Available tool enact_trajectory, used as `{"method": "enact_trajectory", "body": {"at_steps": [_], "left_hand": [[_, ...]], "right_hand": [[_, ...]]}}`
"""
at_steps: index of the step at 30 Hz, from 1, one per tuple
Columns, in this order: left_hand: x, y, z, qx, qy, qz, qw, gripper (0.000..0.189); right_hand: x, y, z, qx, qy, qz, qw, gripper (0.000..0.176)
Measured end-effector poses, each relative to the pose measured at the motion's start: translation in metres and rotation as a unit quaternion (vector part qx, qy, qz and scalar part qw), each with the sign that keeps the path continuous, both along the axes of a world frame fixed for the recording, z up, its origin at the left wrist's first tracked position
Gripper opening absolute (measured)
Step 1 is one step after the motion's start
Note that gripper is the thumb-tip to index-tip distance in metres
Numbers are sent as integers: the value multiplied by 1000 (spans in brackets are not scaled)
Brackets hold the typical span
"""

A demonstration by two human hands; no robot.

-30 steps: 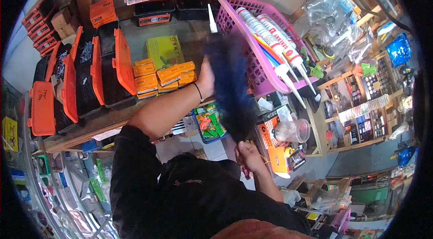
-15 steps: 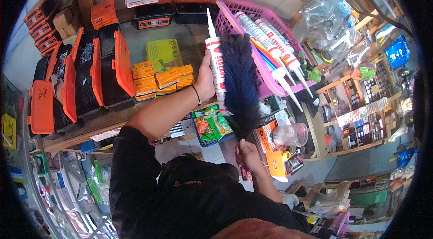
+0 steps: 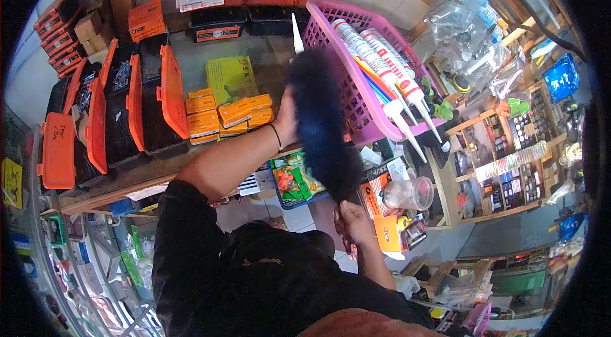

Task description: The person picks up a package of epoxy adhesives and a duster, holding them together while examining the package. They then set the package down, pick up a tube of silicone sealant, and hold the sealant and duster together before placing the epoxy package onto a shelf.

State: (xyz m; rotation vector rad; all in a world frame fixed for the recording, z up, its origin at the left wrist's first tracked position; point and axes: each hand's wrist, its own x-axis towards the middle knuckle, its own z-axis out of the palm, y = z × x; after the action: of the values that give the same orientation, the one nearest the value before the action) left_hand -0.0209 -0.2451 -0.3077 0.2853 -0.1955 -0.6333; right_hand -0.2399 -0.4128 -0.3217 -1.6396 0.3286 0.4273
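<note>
My left hand [image 3: 286,119] is closed around a sealant tube, held upright; only its white nozzle [image 3: 297,36] shows clearly above the duster. A dark, fluffy feather duster [image 3: 321,117] lies across the front of the tube, hiding its label and body. My right hand [image 3: 354,222] grips the duster's handle low down, near my body. Just right of the duster stands a pink plastic basket [image 3: 356,108], with several more sealant tubes [image 3: 407,85] leaning in it, nozzles toward me.
Black organizer boxes with open orange lids [image 3: 173,92] stand on the shelf at left. Small yellow-orange boxes [image 3: 235,112] and a yellow-green box [image 3: 230,78] lie beside my left forearm. Below the basket are a clear plastic jar [image 3: 421,193] and a tray of green packets [image 3: 296,178].
The duster has swung left, from beside the sealant tube to in front of it, and now covers most of it. My left hand keeps its hold with little movement.
</note>
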Motion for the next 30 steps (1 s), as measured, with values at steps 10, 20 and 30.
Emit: {"method": "enact_trajectory", "body": {"at_steps": [10, 20, 30], "left_hand": [[19, -6, -36, 16, -21, 63, 998, 44], [5, -6, 1, 60, 11, 7, 998, 54], [29, -7, -36, -140, -45, -157, 977, 47]], "right_hand": [[-8, 6, -4, 102, 13, -53, 993, 40], [-15, 10, -9, 82, 12, -36, 996, 41], [-15, 10, -13, 3, 2, 1, 1000, 39]]}}
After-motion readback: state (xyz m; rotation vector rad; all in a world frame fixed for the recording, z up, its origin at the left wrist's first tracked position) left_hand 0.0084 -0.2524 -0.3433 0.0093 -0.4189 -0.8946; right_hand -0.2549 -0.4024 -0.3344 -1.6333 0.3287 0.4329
